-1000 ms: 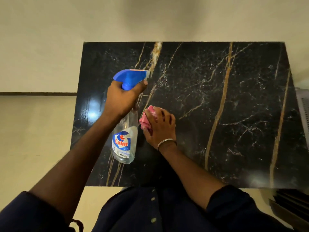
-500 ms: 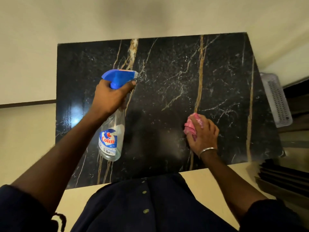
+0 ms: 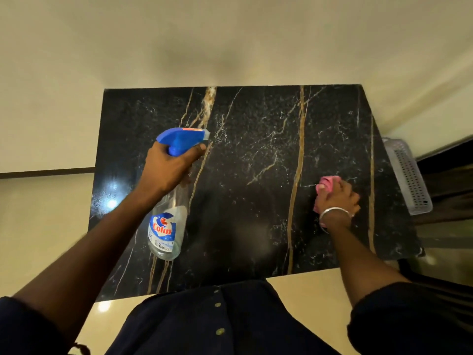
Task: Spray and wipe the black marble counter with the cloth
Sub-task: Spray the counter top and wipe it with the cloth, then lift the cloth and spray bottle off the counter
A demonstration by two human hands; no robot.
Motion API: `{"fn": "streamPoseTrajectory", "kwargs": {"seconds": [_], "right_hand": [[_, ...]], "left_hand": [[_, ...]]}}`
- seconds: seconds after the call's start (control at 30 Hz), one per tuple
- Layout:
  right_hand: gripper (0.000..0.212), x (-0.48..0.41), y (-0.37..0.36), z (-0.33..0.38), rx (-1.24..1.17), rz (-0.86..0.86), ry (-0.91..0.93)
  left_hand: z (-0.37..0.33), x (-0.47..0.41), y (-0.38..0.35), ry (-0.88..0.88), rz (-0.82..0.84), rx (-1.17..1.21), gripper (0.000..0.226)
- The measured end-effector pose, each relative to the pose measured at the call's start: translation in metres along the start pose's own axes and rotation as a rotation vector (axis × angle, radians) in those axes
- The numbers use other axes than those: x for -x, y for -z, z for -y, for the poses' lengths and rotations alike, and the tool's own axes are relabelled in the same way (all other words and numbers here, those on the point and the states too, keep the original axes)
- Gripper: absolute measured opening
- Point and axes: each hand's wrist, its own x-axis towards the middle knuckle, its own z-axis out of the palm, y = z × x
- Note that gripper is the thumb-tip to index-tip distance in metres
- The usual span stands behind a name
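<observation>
The left hand [image 3: 169, 167] is gripping a clear spray bottle [image 3: 166, 231] with a blue trigger head; the right hand [image 3: 337, 198] is pressing a bunched pink cloth [image 3: 327, 183] onto the gold-veined black bench [image 3: 256, 201], fingers closed on it.

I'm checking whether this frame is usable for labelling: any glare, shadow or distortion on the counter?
Head view: bright glare spots on the counter at its left edge; a soft shadow darkens the near middle; wide-angle bending skews the counter's edges; the left hand with the spray bottle and the right hand on the pink cloth are slightly soft.

A home interior, seemingly. A polished black marble counter [image 3: 256, 149] meets plain cream walls [image 3: 230, 47]. A grey perforated plastic basket [image 3: 407, 175] sits at frame right.
</observation>
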Motion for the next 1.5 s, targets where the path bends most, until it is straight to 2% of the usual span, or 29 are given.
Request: {"fn": "streamPoseTrajectory", "kwargs": {"seconds": [0.07, 0.13, 0.17, 0.23, 0.3, 0.33, 0.4, 0.5, 0.57, 0.63, 0.77, 0.83, 0.9, 0.97, 1.07, 1.17, 1.3, 1.4, 1.5], "right_hand": [[0.051, 0.011, -0.006, 0.039, -0.101, 0.081, 0.209], [0.042, 0.029, -0.007, 0.081, -0.324, 0.213, 0.306], [0.038, 0.040, -0.006, 0.100, -0.519, 0.309, 0.263], [0.041, 0.060, 0.004, 0.127, -0.986, 0.581, -0.017], [0.047, 0.071, 0.014, 0.136, -1.357, 0.863, -0.289], [0.050, 0.074, 0.018, 0.137, -1.491, 0.945, -0.350], [0.061, 0.076, 0.023, 0.135, -1.740, 1.036, -0.334], [0.071, 0.071, 0.036, 0.134, -1.959, 1.056, -0.210], [0.073, 0.066, 0.048, 0.136, -1.980, 1.027, -0.114], [0.064, 0.062, 0.057, 0.136, -1.905, 0.968, -0.080], [0.064, 0.055, 0.060, 0.138, -1.666, 0.759, -0.235], [0.051, 0.052, 0.059, 0.138, -1.555, 0.613, -0.290], [0.040, 0.046, 0.053, 0.136, -1.437, 0.489, -0.312], [0.044, 0.043, 0.052, 0.134, -1.297, 0.409, -0.274], [0.047, 0.037, 0.051, 0.135, -1.156, 0.377, -0.201], [0.041, 0.034, 0.055, 0.137, -1.210, 0.427, -0.186], [0.039, 0.028, 0.060, 0.141, -1.369, 0.462, -0.166], [0.042, 0.022, 0.067, 0.141, -1.517, 0.517, -0.229], [0.041, 0.012, 0.076, 0.136, -1.631, 0.543, -0.303]], "left_hand": [[0.000, 0.003, 0.001, 0.004, -0.024, 0.032, 0.037], [-0.001, 0.007, 0.002, -0.003, -0.034, 0.038, 0.031], [-0.002, 0.008, 0.002, -0.019, -0.039, 0.037, 0.026], [-0.003, 0.011, 0.001, -0.045, -0.068, 0.039, 0.017], [-0.005, 0.015, 0.002, -0.046, -0.095, 0.056, 0.020], [-0.005, 0.016, 0.002, -0.039, -0.101, 0.073, 0.026], [-0.008, 0.021, 0.004, -0.022, -0.108, 0.115, 0.034], [-0.010, 0.025, 0.004, -0.024, -0.130, 0.140, 0.022], [-0.013, 0.026, 0.002, -0.011, -0.144, 0.166, 0.024], [-0.018, 0.028, -0.002, 0.001, -0.136, 0.192, 0.034], [-0.022, 0.031, -0.008, -0.023, -0.086, 0.178, 0.053], [-0.022, 0.030, -0.012, -0.005, -0.059, 0.157, 0.059], [-0.020, 0.027, -0.017, 0.019, -0.045, 0.149, 0.057], [-0.019, 0.025, -0.020, 0.046, -0.033, 0.136, 0.056], [-0.019, 0.021, -0.024, 0.072, -0.037, 0.141, 0.042], [-0.023, 0.022, -0.027, 0.083, -0.039, 0.180, 0.043], [-0.030, 0.019, -0.027, 0.062, -0.058, 0.221, 0.032], [-0.040, 0.014, -0.028, 0.026, -0.047, 0.228, 0.041], [-0.051, 0.004, -0.039, -0.002, -0.022, 0.250, 0.031]]}}
